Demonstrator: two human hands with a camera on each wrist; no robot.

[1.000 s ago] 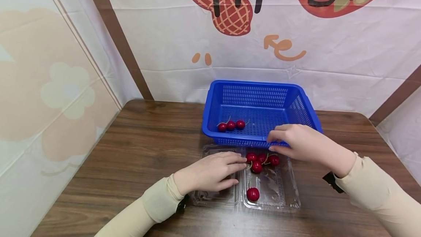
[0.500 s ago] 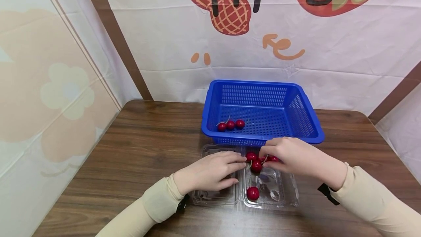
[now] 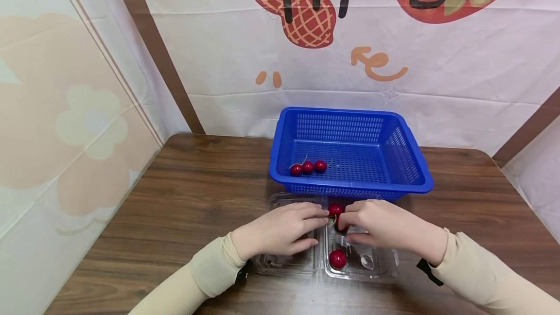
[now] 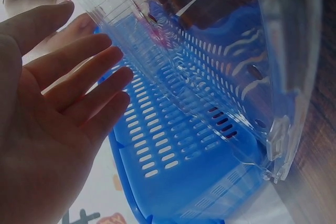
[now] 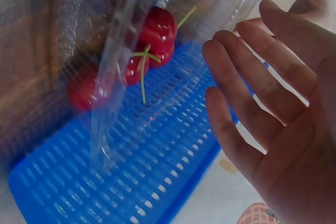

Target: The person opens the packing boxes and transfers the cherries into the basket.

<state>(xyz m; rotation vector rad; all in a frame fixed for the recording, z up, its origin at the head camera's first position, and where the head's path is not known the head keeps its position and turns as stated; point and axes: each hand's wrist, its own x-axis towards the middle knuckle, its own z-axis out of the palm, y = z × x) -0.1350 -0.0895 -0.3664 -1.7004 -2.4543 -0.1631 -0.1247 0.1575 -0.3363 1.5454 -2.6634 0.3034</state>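
A clear plastic clamshell box (image 3: 321, 269) lies unfolded on the table, its two halves side by side. Over the left half my left hand (image 3: 282, 230) is spread with relaxed fingers and holds nothing. My right hand (image 3: 385, 225) hovers over the right half, covering some of the red cherries there; a cherry (image 3: 335, 209) shows at its fingertips and a lone cherry (image 3: 337, 259) sits near the front edge. In the right wrist view, several cherries with green stems (image 5: 159, 27) show through the plastic, apart from the right hand's loosely extended fingers (image 5: 226, 66).
Directly behind the box stands a blue slotted basket (image 3: 350, 186), with three stemmed cherries (image 3: 308, 167) at its left front. Both rest on a dark wooden table (image 3: 197, 183). A printed white curtain (image 3: 218, 52) hangs behind the table's far edge.
My right hand has moved from the basket's front rim down and left over the cherries in the right half of the box. My left hand has stayed where it was.
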